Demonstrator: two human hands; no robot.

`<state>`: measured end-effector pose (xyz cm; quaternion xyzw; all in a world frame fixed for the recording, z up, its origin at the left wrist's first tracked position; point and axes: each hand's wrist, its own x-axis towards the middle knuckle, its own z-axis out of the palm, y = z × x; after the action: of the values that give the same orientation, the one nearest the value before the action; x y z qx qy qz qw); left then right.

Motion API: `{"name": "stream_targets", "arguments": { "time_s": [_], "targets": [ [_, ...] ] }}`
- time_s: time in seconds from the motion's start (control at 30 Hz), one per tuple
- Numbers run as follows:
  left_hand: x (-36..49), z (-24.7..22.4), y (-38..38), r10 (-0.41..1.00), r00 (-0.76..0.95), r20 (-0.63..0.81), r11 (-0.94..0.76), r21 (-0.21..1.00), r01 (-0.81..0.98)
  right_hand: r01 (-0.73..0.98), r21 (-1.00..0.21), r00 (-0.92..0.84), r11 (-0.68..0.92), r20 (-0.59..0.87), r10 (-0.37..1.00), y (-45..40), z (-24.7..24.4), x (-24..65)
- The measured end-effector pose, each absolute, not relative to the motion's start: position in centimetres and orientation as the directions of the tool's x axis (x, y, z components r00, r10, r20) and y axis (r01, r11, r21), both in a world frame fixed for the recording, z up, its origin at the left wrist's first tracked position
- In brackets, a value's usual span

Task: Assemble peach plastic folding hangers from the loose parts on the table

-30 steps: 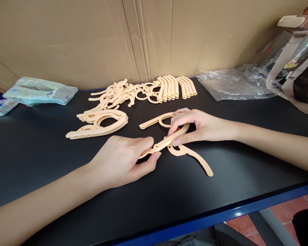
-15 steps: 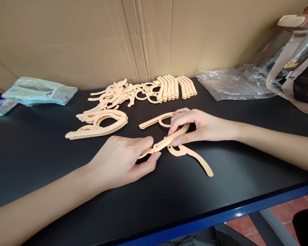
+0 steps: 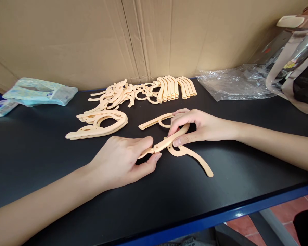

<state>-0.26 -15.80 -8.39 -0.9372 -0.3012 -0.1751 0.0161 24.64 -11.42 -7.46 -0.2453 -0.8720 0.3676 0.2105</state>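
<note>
My left hand [image 3: 129, 159] pinches a curved beige plastic hanger piece [image 3: 145, 153], mostly hidden by the fingers. Its tip meets the end of a beige hanger arm [image 3: 166, 141], which my right hand [image 3: 193, 128] grips between thumb and fingers. Under my right hand a loose hooked hanger piece [image 3: 199, 162] lies on the table, its upper part covered. Just beyond it, partly hidden by the fingers, are another straight hanger arm [image 3: 150, 123] and a ring-shaped part [image 3: 164, 125]. Stacked folding hangers [image 3: 113, 130] lie beyond my left hand.
At the back of the black table [image 3: 169, 198] are a heap of loose hanger pieces [image 3: 118, 94] and a row of hanger arms [image 3: 173, 88]. A tissue pack [image 3: 41, 92] lies left; a clear plastic bag [image 3: 236, 83] and a strapped bottle [image 3: 295, 44] stand right. Cardboard [image 3: 79, 37] rises behind.
</note>
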Motion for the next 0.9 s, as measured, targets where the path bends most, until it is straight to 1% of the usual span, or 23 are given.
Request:
{"name": "stream_targets", "arguments": {
  "time_s": [0.53,0.77,0.9],
  "targets": [
    [-0.33,-8.35,-15.81,0.557,0.758,0.338,-0.819,0.07,0.57,0.27,-0.752,-0.79,0.602,0.184,0.585,-11.34,-7.56,24.66],
    [-0.25,-8.18,-15.86,0.571,0.76,0.312,-0.811,0.072,0.58,0.284,-0.743,-0.79,0.606,0.177,0.586,-11.46,-7.4,24.6],
    [-0.08,-8.14,-15.83,0.57,0.765,0.299,-0.813,0.074,0.577,0.296,-0.718,-0.791,0.629,0.184,0.583,-11.58,-7.27,24.55]
  ]
}}
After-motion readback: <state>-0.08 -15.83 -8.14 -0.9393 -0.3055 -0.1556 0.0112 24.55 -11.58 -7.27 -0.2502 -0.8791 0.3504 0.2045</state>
